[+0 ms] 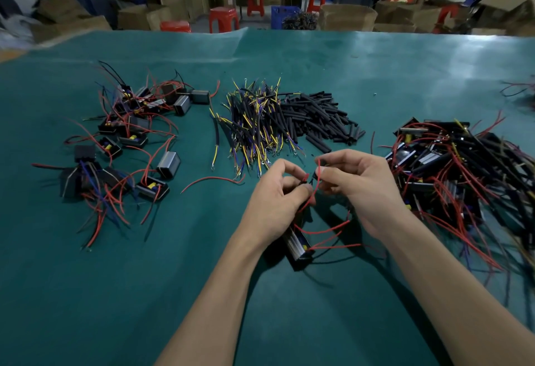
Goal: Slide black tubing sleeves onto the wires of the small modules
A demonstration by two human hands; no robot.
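Note:
My left hand and my right hand meet over the middle of the green table. Between them runs a red wire of a small black module that hangs below my left palm. The left fingers pinch the wire and a short black sleeve near its tip. With thumb and forefinger, the right hand pinches the same wire a little higher. Loose black tubing sleeves lie heaped beyond the hands.
A cluster of modules with red wires sits at the left. A tangle of yellow and blue leads lies in the middle, a dense heap of modules at the right. A single red wire lies left of my hands.

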